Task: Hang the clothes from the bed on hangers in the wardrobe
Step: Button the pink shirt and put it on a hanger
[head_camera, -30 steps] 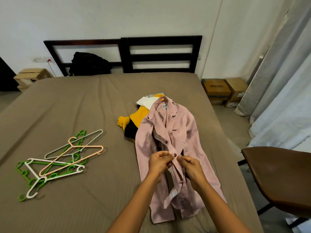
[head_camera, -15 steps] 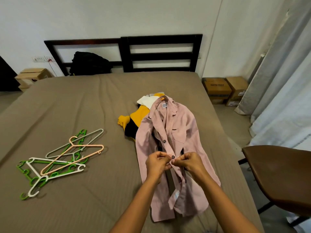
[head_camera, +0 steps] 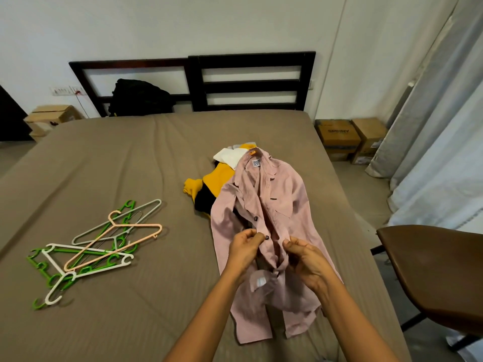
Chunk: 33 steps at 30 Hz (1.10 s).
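A pink button-up shirt (head_camera: 285,205) lies collar-away on the brown bed (head_camera: 130,158). My left hand (head_camera: 245,248) pinches its left front edge beside a dark button. My right hand (head_camera: 304,258) grips the right front edge, a little apart from the left. Under the shirt's collar end lies a yellow, black and white garment (head_camera: 211,184). A loose pile of plastic hangers (head_camera: 96,244), green, white, grey and peach, rests on the bed to the left. No wardrobe is in view.
A dark headboard (head_camera: 251,82) with a black bag (head_camera: 141,97) against it stands at the far end. Cardboard boxes (head_camera: 350,138) sit on the floor at right, near grey curtains (head_camera: 444,126). A brown chair (head_camera: 439,273) stands close on the right.
My hands have drawn slightly apart along the shirt front, and the shirt's lower part has bunched up toward me.
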Motion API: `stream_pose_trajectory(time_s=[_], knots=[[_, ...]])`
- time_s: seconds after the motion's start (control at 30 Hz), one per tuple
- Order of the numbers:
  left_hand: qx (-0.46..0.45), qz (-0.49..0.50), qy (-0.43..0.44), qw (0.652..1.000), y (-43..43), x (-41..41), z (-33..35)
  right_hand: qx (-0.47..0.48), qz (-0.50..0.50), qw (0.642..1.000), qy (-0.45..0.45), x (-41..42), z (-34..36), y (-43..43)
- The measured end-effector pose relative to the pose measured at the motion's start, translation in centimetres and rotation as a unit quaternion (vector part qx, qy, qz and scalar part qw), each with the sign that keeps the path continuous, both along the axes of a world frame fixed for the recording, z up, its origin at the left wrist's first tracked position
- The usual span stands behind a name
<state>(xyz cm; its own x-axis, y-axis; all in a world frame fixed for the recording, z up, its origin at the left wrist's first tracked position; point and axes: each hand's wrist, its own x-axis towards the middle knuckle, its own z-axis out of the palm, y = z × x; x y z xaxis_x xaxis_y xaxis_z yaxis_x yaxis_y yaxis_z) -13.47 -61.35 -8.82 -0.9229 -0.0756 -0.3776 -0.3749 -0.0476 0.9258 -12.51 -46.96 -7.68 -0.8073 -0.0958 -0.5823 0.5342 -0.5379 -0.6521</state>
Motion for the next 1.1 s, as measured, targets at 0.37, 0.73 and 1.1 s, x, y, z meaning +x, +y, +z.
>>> stream_pose_trajectory(time_s=[0.37,0.73,1.1], knots=[[-0.092,-0.063,0.084,0.990,0.2,0.6,0.9,0.382,-0.017,0.899,0.214,0.4,0.5,-0.3],[-0.193,-0.081,0.126,0.970,0.4,0.7,0.7,0.491,0.023,0.832,0.257,0.8,0.3,-0.4],[-0.226,-0.079,0.123,0.963,0.6,0.5,0.7,0.390,0.054,0.897,0.199,0.7,-0.8,0.0]])
